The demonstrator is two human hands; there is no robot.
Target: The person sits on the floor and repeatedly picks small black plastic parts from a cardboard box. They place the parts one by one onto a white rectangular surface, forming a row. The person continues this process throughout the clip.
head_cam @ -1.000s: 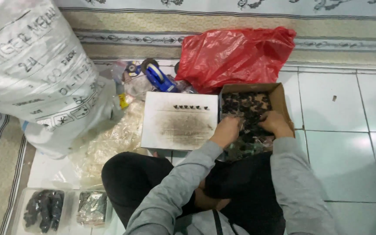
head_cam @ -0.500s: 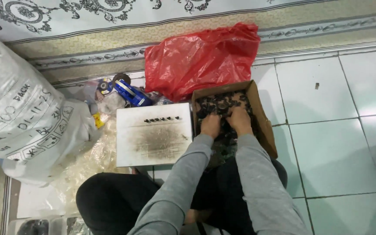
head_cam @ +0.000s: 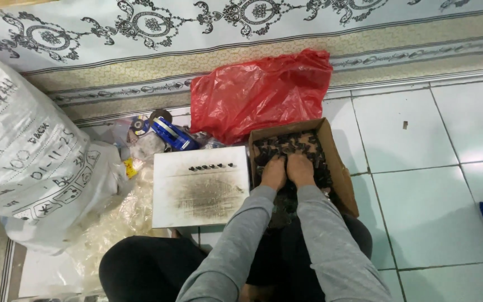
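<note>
Both hands are seen drawn closer together than half a second ago, now pressed side by side in the cardboard box (head_cam: pixel 339 162). Left hand (head_cam: pixel 274 171) and right hand (head_cam: pixel 300 169) are laid palm-down on the heap of small dark parts (head_cam: pixel 289 144), fingers dug into it; whether anything is gripped cannot be told, since the fingertips are buried. The parts are found directly under and ahead of both hands, filling the box. Grey sleeves (head_cam: pixel 236 246) are seen running back from the wrists. Just left of the box, touching its side, a white board (head_cam: pixel 199 187) smeared with dark dust is laid flat, with a short row of small dark pieces (head_cam: pixel 212 166) near its far edge. Behind the box a crumpled red plastic bag (head_cam: pixel 258 92) is set. A blue tape dispenser (head_cam: pixel 171 134) is seen beyond the board. A big white woven sack (head_cam: pixel 26 151) is placed far left, clear plastic bags (head_cam: pixel 115 221) beside it. White floor tiles (head_cam: pixel 420 140) lie to the right.
</note>
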